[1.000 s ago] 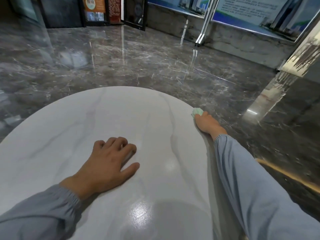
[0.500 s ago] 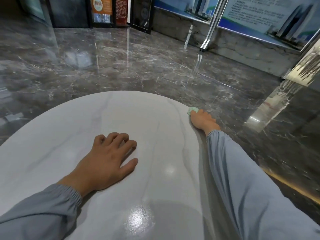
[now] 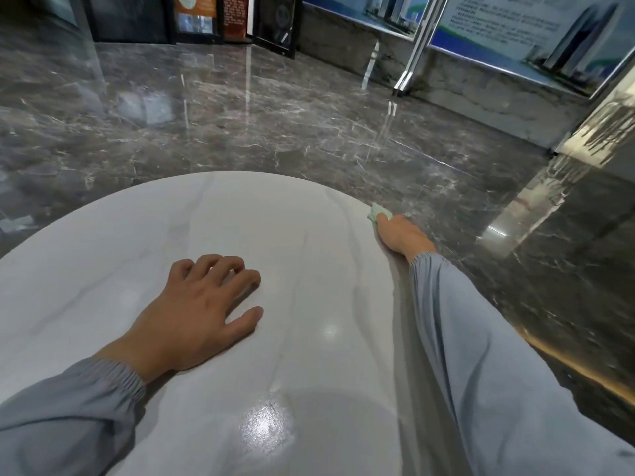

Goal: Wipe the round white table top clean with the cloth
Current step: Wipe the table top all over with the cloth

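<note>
The round white surface (image 3: 103,269), marked with faint grey veins, is seen from above and fills the lower part of the view. The left hand (image 3: 202,314) is laid palm down on it, near the middle and a little toward the person. Its fingers are spread and only lightly bent, the thumb is held apart, and nothing is held in it.

The right hand (image 3: 400,233) is stretched out to the far right rim of the surface, well apart from the left hand. Only its back is shown. The cloth (image 3: 378,211), small and pale green, is found directly in front of this hand, at the fingertips. A crumpled part of it is seen past the fingers, on the very edge of the surface, and the rest is covered by the hand. The cloth is touched by the fingers, but it cannot be told whether they are curled round it or pressed flat on it, because they are hidden from the camera.

Both arms are covered by grey-blue sleeves (image 3: 481,355) gathered at the wrist. A bright spot of light (image 3: 266,426) is reflected on the surface close to the person. Around the surface a dark, polished marble floor (image 3: 240,115) is seen, and blue display boards (image 3: 515,32) are mounted along the far right wall.
</note>
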